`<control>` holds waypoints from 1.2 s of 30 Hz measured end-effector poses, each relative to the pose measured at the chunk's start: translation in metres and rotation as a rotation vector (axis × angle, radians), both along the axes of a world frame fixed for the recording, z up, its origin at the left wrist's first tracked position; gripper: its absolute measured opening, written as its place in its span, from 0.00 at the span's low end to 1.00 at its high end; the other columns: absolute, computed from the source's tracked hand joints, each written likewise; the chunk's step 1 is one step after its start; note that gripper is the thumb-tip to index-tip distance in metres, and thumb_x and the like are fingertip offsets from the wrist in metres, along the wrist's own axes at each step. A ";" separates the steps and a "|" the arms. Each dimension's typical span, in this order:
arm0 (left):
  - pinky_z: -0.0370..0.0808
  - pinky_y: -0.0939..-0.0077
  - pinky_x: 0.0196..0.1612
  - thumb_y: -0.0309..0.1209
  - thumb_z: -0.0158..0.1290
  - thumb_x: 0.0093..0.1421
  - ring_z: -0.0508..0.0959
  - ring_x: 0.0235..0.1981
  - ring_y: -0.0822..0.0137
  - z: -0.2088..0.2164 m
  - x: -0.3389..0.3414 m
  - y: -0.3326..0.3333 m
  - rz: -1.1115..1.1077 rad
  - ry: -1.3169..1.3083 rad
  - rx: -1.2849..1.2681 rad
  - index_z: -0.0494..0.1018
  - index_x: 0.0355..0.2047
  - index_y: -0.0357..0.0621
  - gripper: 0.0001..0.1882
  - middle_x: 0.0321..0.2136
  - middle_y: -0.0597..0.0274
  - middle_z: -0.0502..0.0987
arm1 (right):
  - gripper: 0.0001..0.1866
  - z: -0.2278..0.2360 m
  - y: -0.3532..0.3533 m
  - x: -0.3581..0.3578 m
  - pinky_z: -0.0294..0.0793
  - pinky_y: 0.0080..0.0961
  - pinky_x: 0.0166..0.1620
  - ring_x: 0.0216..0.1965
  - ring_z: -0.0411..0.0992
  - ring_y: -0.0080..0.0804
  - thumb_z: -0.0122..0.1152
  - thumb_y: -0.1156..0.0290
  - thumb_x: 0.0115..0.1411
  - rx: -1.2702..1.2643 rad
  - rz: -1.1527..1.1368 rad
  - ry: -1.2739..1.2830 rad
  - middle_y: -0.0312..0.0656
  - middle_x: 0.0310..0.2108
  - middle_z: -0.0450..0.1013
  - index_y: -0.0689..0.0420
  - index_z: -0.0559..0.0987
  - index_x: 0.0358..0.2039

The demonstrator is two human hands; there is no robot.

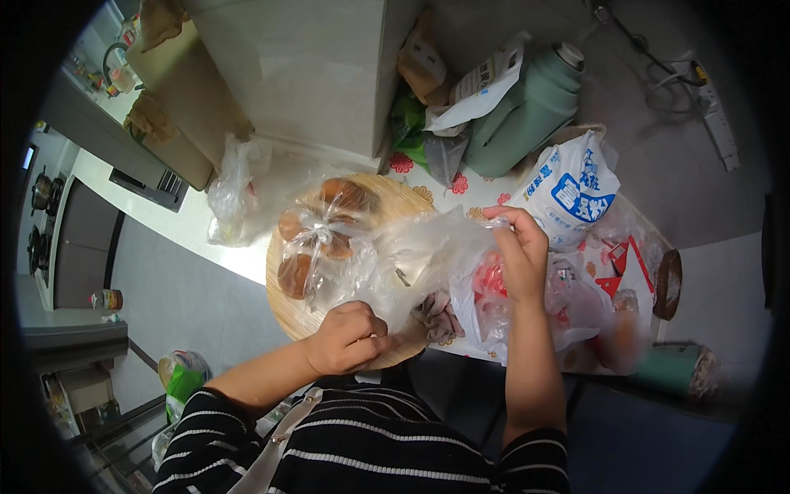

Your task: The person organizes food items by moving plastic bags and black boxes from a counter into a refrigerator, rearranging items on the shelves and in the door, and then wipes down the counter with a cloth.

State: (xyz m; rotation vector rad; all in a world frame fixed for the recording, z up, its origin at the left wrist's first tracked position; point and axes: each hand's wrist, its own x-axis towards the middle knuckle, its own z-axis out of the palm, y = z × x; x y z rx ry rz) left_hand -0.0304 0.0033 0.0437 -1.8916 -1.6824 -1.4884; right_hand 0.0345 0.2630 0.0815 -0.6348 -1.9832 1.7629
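Observation:
A clear plastic bag [428,251] is stretched out over a round wooden board [282,305]. My right hand [524,251] pinches the bag's upper right edge between thumb and fingers. Closed into a fist, my left hand [350,337] grips the bag's near left edge, low over the board. To the left on the board lies another clear bag [319,234], gathered into a knot, with several round brown pieces [295,276] that look like buns inside. A small dark mark or piece shows on or through the stretched bag.
Right of the board are a white bag with red contents [576,300], a white-and-blue printed sack [572,193] and a green thermos jug [527,111]. Another clear bag [234,198] lies at the back left. A crumpled cloth [440,317] sits by the board's right edge.

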 end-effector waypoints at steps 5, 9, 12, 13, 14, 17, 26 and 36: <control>0.72 0.68 0.34 0.24 0.65 0.45 0.74 0.28 0.58 -0.007 0.005 -0.007 0.205 -0.239 0.007 0.71 0.36 0.41 0.18 0.30 0.57 0.72 | 0.05 0.005 -0.015 -0.004 0.65 0.15 0.37 0.32 0.65 0.14 0.58 0.79 0.51 0.179 0.243 0.155 0.35 0.31 0.73 0.63 0.75 0.31; 0.71 0.78 0.32 0.26 0.61 0.53 0.73 0.26 0.68 -0.048 -0.004 -0.018 0.442 -0.808 -0.180 0.70 0.39 0.37 0.15 0.31 0.56 0.73 | 0.06 0.003 -0.019 0.013 0.66 0.17 0.40 0.34 0.68 0.20 0.60 0.77 0.51 0.095 0.266 -0.067 0.36 0.33 0.74 0.62 0.75 0.30; 0.70 0.82 0.29 0.31 0.58 0.58 0.72 0.25 0.74 -0.058 0.003 -0.019 0.305 -1.301 -0.356 0.67 0.46 0.35 0.19 0.28 0.61 0.72 | 0.07 -0.005 -0.022 0.026 0.66 0.19 0.43 0.39 0.69 0.24 0.62 0.75 0.50 0.154 0.269 -0.171 0.38 0.37 0.73 0.62 0.75 0.29; 0.70 0.81 0.29 0.32 0.58 0.58 0.73 0.24 0.72 -0.040 0.009 -0.010 0.401 -1.102 -0.365 0.66 0.47 0.35 0.20 0.26 0.61 0.72 | 0.07 -0.007 -0.025 0.029 0.66 0.20 0.45 0.41 0.69 0.26 0.62 0.75 0.50 0.238 0.255 -0.116 0.40 0.39 0.73 0.62 0.75 0.28; 0.71 0.79 0.28 0.33 0.58 0.58 0.73 0.24 0.70 -0.020 0.014 0.004 0.488 -0.902 -0.371 0.65 0.48 0.35 0.22 0.24 0.61 0.72 | 0.07 -0.007 -0.026 0.031 0.65 0.21 0.47 0.43 0.69 0.27 0.63 0.74 0.50 0.323 0.238 -0.061 0.42 0.42 0.72 0.61 0.75 0.28; 0.71 0.75 0.27 0.32 0.59 0.56 0.74 0.23 0.65 -0.008 0.010 0.031 0.485 -0.599 -0.425 0.70 0.42 0.36 0.17 0.23 0.58 0.73 | 0.06 0.003 -0.035 0.018 0.62 0.25 0.53 0.50 0.65 0.34 0.63 0.74 0.51 0.080 0.211 0.228 0.49 0.51 0.67 0.61 0.75 0.28; 0.71 0.78 0.34 0.28 0.51 0.62 0.73 0.29 0.75 -0.018 -0.041 0.050 0.082 -1.165 -0.193 0.75 0.38 0.38 0.07 0.31 0.66 0.75 | 0.15 0.009 -0.043 0.008 0.56 0.33 0.60 0.56 0.63 0.37 0.59 0.80 0.52 -0.055 0.474 0.291 0.50 0.52 0.66 0.59 0.70 0.41; 0.71 0.81 0.32 0.35 0.57 0.59 0.73 0.28 0.75 -0.051 -0.040 0.032 0.269 -1.081 -0.123 0.67 0.47 0.39 0.19 0.30 0.67 0.75 | 0.22 -0.045 -0.044 0.006 0.66 0.33 0.54 0.49 0.69 0.38 0.65 0.66 0.53 -0.105 0.486 0.048 0.48 0.45 0.71 0.62 0.72 0.46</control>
